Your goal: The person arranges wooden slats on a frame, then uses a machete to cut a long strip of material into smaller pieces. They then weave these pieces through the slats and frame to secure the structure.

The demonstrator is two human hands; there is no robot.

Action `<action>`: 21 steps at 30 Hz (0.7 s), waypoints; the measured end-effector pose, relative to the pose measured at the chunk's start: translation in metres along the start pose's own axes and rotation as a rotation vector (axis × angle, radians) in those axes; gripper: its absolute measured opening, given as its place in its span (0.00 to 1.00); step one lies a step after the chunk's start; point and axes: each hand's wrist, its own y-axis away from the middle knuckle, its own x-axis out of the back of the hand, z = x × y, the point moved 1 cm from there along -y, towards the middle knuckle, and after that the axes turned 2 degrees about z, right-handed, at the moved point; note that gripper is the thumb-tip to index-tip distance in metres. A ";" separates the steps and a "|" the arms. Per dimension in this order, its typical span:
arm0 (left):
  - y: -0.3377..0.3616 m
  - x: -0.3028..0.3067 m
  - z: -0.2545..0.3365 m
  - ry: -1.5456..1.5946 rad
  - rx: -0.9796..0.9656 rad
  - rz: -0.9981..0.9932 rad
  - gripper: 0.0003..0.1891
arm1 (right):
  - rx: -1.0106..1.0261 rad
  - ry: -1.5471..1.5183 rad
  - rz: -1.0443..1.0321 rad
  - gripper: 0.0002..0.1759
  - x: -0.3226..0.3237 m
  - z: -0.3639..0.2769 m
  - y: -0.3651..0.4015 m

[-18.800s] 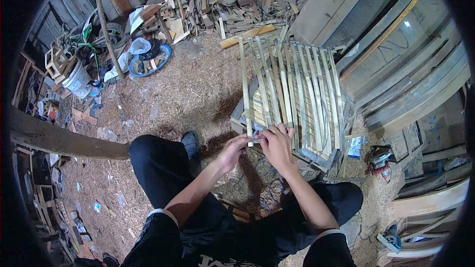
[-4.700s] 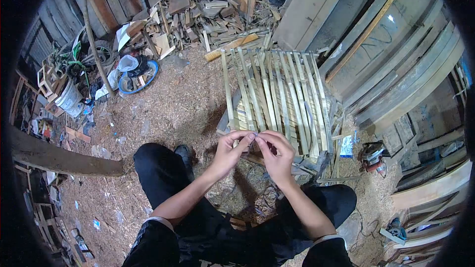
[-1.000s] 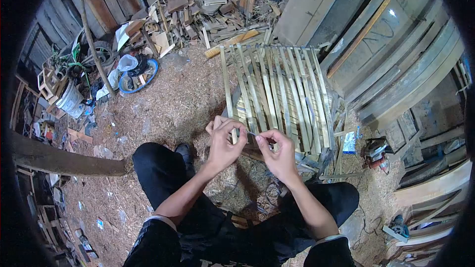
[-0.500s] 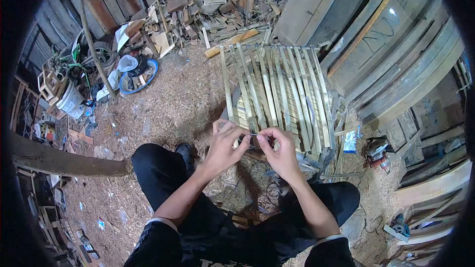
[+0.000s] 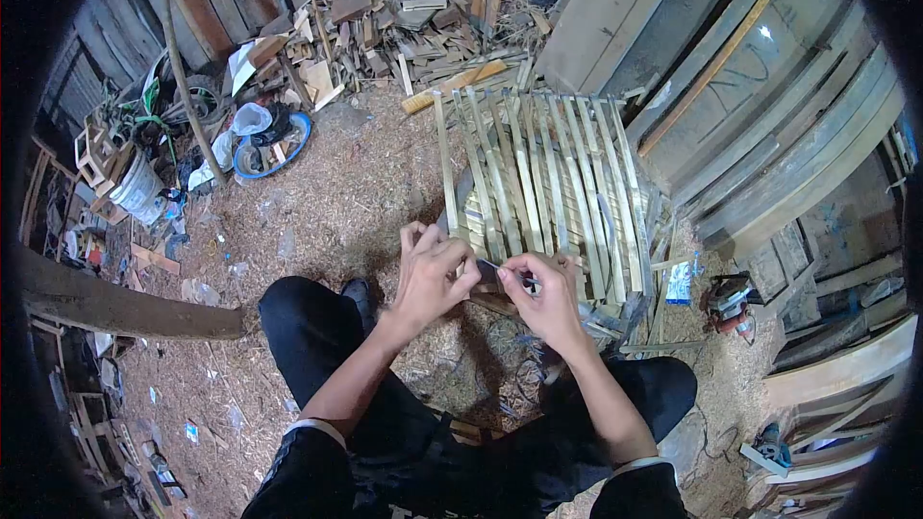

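My left hand (image 5: 433, 275) and my right hand (image 5: 544, 294) are close together above the near end of a row of wooden slats (image 5: 532, 168). Between them stretches a thin, dark, stick-like piece (image 5: 491, 265), too small to identify. The left fingers are closed around one end of it. On the other side, my right thumb and fingertips pinch it. The slats lie side by side, pointing away from me, on top of more narrow strips.
Left of the slats, wood shavings cover the floor (image 5: 356, 168). A blue-rimmed basin (image 5: 306, 139) and a white bucket (image 5: 139, 194) stand at the left. Scrap wood (image 5: 423, 34) is heaped at the back. Long boards (image 5: 615, 10) lean at the right, near a red power tool (image 5: 738, 312).
My hands have moved slightly apart, and more of the thin dark piece shows between them. The right fingers have shifted, with the piece now slanting down to the right.
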 end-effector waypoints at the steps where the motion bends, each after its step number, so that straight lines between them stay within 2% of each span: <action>1: 0.001 -0.001 -0.003 0.049 0.016 0.016 0.04 | 0.003 -0.003 0.005 0.06 -0.002 0.002 -0.001; 3: 0.001 -0.004 -0.005 0.070 0.050 0.052 0.04 | -0.077 -0.224 0.030 0.07 -0.003 0.004 -0.002; 5: -0.001 -0.003 -0.009 0.148 0.268 0.135 0.04 | -0.092 -0.262 0.007 0.07 0.005 0.004 -0.006; 6: 0.001 -0.004 -0.007 0.148 0.273 0.135 0.04 | -0.105 -0.303 -0.016 0.07 0.007 0.004 -0.007; 9: 0.003 -0.010 -0.006 0.570 0.432 0.071 0.12 | -0.155 -0.352 0.012 0.09 0.001 0.009 -0.003; 10: 0.005 -0.015 -0.007 0.575 0.409 0.021 0.17 | -0.153 -0.350 0.016 0.09 0.000 0.010 -0.002; 11: 0.007 -0.021 -0.004 0.577 0.404 0.021 0.17 | -0.201 -0.408 -0.010 0.09 -0.003 0.012 -0.001; 13: 0.006 -0.027 0.012 0.829 0.451 0.109 0.16 | -0.249 -0.465 -0.038 0.09 -0.008 0.015 0.001; 15: 0.013 -0.037 0.003 0.821 0.430 0.081 0.16 | -0.247 -0.386 -0.063 0.11 -0.012 0.016 0.003; 17: 0.018 -0.042 -0.003 0.895 0.530 0.012 0.14 | -0.233 -0.448 -0.030 0.12 -0.014 0.008 0.004; 21: 0.011 -0.037 -0.009 0.955 0.493 0.026 0.12 | -0.250 -0.492 -0.020 0.15 0.003 -0.011 0.000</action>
